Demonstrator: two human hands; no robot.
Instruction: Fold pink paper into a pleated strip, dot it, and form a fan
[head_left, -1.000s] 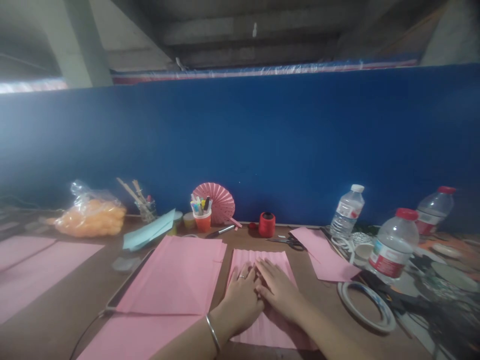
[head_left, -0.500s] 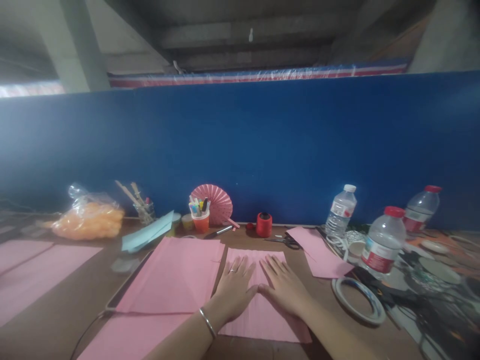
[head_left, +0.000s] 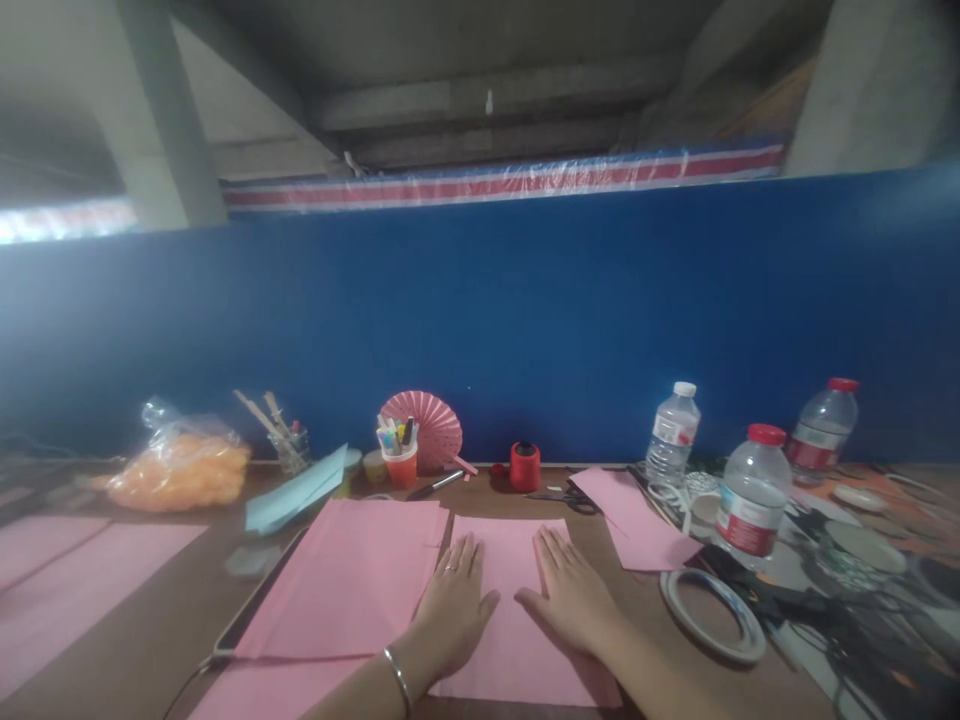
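Step in hand, as I judge it: pressing the pink sheet (head_left: 511, 640) flat; the next move calls for level palms, lest the paper drag. From the left: pink paper stack (head_left: 352, 570), beside the sheet; my left hand (head_left: 455, 605), laid flat, thumb splayed, on the sheet's left side; the sheet, on the table (head_left: 637, 615) under both hands; my right hand (head_left: 574, 597), likewise flat, on its right side, gripping nothing; tape roll (head_left: 752, 640), apart
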